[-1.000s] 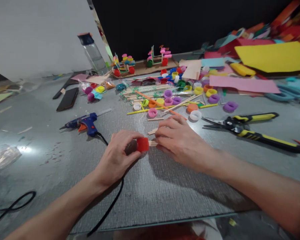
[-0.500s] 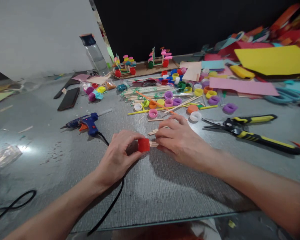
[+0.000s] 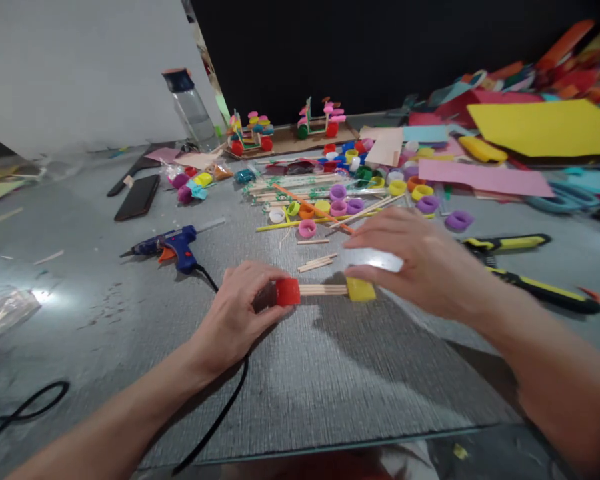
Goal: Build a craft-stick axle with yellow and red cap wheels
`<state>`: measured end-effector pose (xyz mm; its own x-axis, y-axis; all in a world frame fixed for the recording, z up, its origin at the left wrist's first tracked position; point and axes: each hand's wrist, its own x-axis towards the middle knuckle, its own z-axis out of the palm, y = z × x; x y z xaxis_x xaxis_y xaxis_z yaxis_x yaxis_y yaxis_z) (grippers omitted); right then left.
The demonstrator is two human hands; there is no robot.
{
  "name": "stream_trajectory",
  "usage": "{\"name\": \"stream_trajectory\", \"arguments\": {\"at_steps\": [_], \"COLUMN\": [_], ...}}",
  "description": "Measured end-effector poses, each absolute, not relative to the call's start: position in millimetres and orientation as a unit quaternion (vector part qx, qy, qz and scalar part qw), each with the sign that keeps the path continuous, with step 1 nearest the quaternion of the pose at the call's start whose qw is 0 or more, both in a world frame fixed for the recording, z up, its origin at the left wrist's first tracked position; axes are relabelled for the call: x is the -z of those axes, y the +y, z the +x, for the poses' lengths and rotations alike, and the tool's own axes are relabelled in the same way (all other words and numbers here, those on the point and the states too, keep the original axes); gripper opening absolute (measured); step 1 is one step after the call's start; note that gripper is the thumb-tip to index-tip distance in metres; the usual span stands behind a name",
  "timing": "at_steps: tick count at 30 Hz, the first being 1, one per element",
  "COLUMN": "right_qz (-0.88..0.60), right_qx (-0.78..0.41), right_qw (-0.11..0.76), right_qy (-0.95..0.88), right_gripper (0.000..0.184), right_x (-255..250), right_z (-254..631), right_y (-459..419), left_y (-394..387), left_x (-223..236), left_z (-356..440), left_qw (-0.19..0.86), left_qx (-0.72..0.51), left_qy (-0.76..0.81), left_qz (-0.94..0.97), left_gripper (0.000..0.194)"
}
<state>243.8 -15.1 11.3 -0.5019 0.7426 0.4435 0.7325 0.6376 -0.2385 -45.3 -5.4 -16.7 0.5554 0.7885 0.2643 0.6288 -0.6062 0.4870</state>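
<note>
The joined sticks (image 3: 323, 290) run left to right, lying flat.

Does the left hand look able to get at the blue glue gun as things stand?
Probably yes: the left hand is near the glue gun, with only bare tabletop visible between them, though its fingers hold the red cap and would likely need to release it first.

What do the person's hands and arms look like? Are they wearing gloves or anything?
No gloves: the left hand and right hand are both bare. I see no rings, watch or bracelet. The left forearm and right forearm are bare too, with no sleeves showing.
</note>
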Motion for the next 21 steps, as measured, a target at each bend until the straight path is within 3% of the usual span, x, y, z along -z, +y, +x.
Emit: {"name": "stream_trajectory", "arguments": {"at_steps": [4,8,21], "right_qz": [-0.499,-0.507,-0.508], "right_qx": [-0.093,-0.146,-0.18], "right_qw": [0.13,0.045,0.132], "right_qy": [-0.852,-0.848,-0.832], "right_gripper": [0.046,0.016,0.006], "right_x": [-21,-16,-9], "right_z": [265,253,242], "right_y": [-17,-19,-13], "left_y": [-4,-4,-4], "left_x": [18,19,18], "left_z": [-46,-47,-52], "left_qw": [0.177,0.181,0.181], "left_qx": [-0.233,-0.23,-0.233], "left_qy": [0.41,0.412,0.426], "left_qz": [0.864,0.863,0.855], "left_gripper": [0.018,0.019,0.019]}}
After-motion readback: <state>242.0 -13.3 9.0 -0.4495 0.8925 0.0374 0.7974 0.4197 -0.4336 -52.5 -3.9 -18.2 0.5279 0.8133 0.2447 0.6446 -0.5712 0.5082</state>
